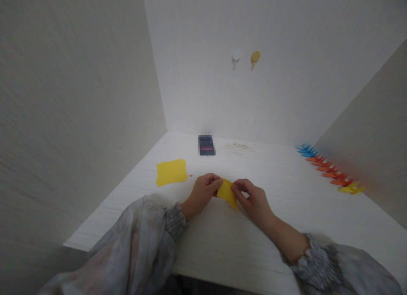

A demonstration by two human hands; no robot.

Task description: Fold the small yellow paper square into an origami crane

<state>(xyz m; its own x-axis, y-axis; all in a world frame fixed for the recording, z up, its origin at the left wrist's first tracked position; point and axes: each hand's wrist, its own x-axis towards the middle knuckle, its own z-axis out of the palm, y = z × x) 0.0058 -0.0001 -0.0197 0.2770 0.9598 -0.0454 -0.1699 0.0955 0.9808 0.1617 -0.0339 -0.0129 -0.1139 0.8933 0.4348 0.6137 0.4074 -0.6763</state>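
Observation:
A small folded yellow paper (227, 192) is held between both hands just above the white table (222, 240). My left hand (203, 192) pinches its left edge with curled fingers. My right hand (254, 199) pinches its right edge with thumb and fingertips. Both wrists come out of grey patterned sleeves. A flat sheet of yellow paper (171, 172) lies on the table to the left of my left hand, apart from it.
A dark phone (206, 145) lies near the back wall. A row of folded paper figures, blue (307, 151), orange-red (329, 170) and yellow (351, 188), runs along the right wall. Two hooks (244, 58) hang on the back wall. Walls close in left, back and right.

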